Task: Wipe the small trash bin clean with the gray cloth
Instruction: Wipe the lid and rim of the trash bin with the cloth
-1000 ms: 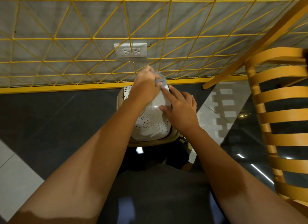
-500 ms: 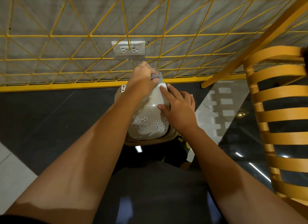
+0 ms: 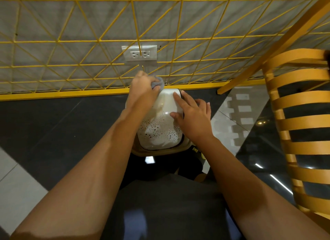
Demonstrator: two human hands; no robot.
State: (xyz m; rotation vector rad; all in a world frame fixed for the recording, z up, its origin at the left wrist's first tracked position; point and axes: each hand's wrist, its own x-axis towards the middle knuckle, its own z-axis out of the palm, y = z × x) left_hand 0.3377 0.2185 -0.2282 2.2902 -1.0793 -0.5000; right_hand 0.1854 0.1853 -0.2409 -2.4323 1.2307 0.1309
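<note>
The small trash bin stands on the dark floor below me, white with a speckled lid and a tan rim. My left hand is closed around the gray cloth and presses it on the bin's far left top edge. Only a small bunched part of the cloth shows past my fingers. My right hand lies flat on the right side of the lid with fingers spread, touching it and holding nothing.
A yellow wire lattice with a yellow base bar fronts a gray wall just beyond the bin, with a white power outlet behind it. A yellow slatted chair stands at the right. A slanted yellow beam crosses the upper right.
My left hand has slid the cloth from the lid's middle top toward the far left edge. My right hand stays on the lid's right side.
</note>
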